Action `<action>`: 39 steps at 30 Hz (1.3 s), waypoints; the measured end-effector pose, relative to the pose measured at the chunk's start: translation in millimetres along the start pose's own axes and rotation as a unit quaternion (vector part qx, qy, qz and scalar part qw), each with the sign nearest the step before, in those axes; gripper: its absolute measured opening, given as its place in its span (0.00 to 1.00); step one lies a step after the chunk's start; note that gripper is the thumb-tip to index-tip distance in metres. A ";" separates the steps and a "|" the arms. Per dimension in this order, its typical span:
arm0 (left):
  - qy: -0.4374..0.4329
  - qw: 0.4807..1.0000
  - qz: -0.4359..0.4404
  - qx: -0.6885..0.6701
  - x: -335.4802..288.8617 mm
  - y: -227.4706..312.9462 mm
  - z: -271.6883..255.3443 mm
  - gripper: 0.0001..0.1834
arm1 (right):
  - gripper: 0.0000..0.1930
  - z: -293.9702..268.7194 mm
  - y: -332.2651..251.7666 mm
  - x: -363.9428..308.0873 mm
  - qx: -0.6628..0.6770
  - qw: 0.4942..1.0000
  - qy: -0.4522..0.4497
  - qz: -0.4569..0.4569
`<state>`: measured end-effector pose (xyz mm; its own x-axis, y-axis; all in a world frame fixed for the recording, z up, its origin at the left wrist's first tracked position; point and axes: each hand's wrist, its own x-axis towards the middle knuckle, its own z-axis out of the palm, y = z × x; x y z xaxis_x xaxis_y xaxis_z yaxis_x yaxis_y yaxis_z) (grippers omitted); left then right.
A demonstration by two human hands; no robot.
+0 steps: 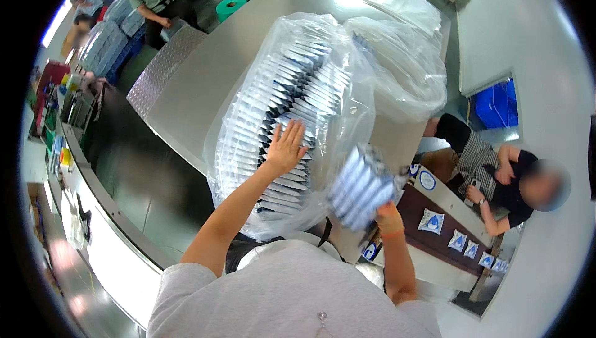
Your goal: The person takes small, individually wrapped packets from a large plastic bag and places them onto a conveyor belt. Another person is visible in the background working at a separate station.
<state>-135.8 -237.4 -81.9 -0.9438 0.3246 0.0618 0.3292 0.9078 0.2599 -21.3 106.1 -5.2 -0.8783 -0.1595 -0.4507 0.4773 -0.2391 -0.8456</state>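
A big clear plastic bag (355, 99) lies open on the metal table, packed with rows of small pillow-shaped packets (241, 133) standing on edge. On top of these packets rests my left hand (285, 147), flat with its fingers stretched out. To the right, beside the bag, my right hand (390, 219) grips a stack of blue-and-white packets (361, 190). The stack is blurred by motion, and part of my right hand's fingers is hidden behind it.
Single packets (431, 220) lie along a dark conveyor belt (406, 210) at right. More clear plastic (403, 64) covers the far right of the metal table (180, 105). One person sits beyond the conveyor; others are at the far left. A green roll (231, 7) stands behind the table.
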 end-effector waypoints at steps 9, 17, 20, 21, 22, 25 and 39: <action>0.023 0.995 0.059 -0.083 -20.7 -13.8 -31.5 0.29 | 0.45 168.7 -76.8 242.9 -0.340 0.917 -0.033 -0.206; 0.157 0.886 -0.151 -0.410 -78.4 -25.1 -152.5 0.16 | 0.53 193.8 -21.2 271.3 -0.841 0.494 0.026 -0.221; 0.178 0.854 -0.183 -0.453 -66.9 -22.8 -133.5 0.15 | 0.52 208.9 -15.4 269.5 -0.848 0.482 0.052 -0.214; 0.165 0.842 -0.199 -0.474 -55.7 -11.7 -135.3 0.15 | 0.52 214.1 -16.3 267.9 -0.854 0.470 0.061 -0.214; 0.144 0.866 -0.181 -0.444 -42.5 -4.9 -126.4 0.15 | 0.50 217.5 -16.5 264.6 -0.857 0.467 0.061 -0.209; 0.180 0.885 -0.131 -0.409 7.0 23.6 -76.6 0.24 | 0.44 187.3 -4.9 272.8 -0.811 0.502 0.051 -0.295; 0.041 0.997 0.007 0.059 96.5 -3.4 25.3 0.31 | 0.06 59.6 15.7 -6.9 -0.428 0.821 0.205 -0.318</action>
<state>-227.3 -202.5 -101.2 -0.9365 0.3192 0.1451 0.3391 0.9297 0.1438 -6.1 46.3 1.6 -0.9616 0.1136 0.2498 -0.1215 0.6399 -0.7588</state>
